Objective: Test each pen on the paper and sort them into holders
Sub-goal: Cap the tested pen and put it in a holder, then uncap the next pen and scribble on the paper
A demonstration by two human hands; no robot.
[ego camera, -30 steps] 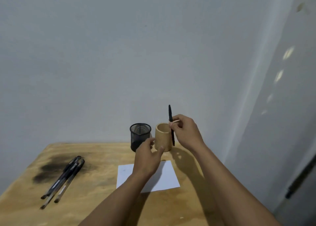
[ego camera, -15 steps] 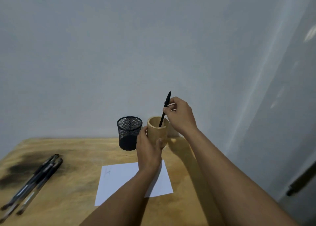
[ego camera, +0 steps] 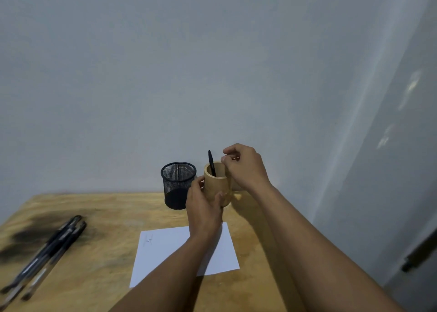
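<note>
My left hand (ego camera: 204, 209) grips the wooden holder (ego camera: 215, 188) from the near side. The thumb lies against its right flank and the fingers curl round its left, so the cup sits firmly in my palm, at or just above the table (ego camera: 99, 219); I cannot tell which. My right hand (ego camera: 246, 167) hovers beside the holder's rim on the right with its fingers curled in. The thumb and forefinger tips are drawn close together with nothing held between them. The black pen (ego camera: 211, 162) stands inside the wooden holder, leaning a little to the left. Its upper end rises above the rim, and a small gap separates it from my right fingertips. The black mesh holder (ego camera: 178, 185) stands on the table just to the left, close to my left knuckles. Nearer to me lies the white paper (ego camera: 165, 252) with a faint scribble near its upper left corner, partly covered by my left forearm. A few more pens (ego camera: 47, 252) lie bunched together well off to the left, over a dark stain in the wood.
</note>
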